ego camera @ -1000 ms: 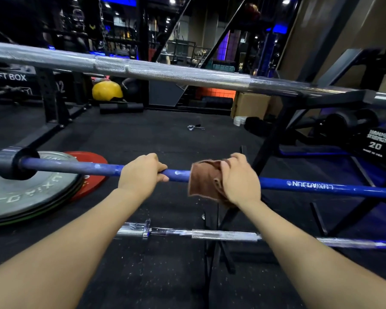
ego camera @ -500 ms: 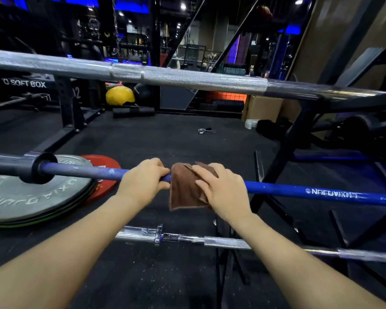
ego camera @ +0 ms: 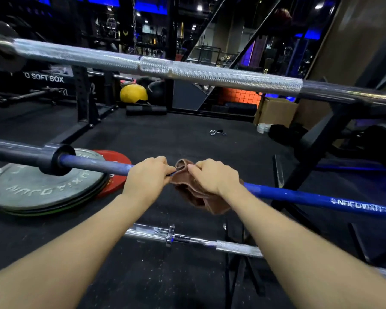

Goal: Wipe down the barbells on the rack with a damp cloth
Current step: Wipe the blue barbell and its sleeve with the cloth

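Note:
A blue barbell (ego camera: 310,198) runs across the middle of the view on the black rack (ego camera: 316,139). My left hand (ego camera: 146,178) grips its shaft. Right beside it, my right hand (ego camera: 214,176) holds a brown cloth (ego camera: 195,195) wrapped over the bar; the cloth's lower folds hang below the shaft. The two hands almost touch at the cloth's upper edge. A thick silver barbell (ego camera: 210,75) lies on the rack above, and a thinner chrome barbell (ego camera: 187,238) lies below.
Grey weight plates (ego camera: 42,188) and a red plate (ego camera: 118,160) lie stacked on the black floor at left. A yellow ball (ego camera: 133,93) and a cardboard box (ego camera: 275,111) sit farther back. A small metal collar (ego camera: 216,132) lies on the floor.
My right hand has slid the cloth leftward along the blue bar until it meets my left hand. The view has shifted left, so the bar's dark sleeve sits nearer the centre.

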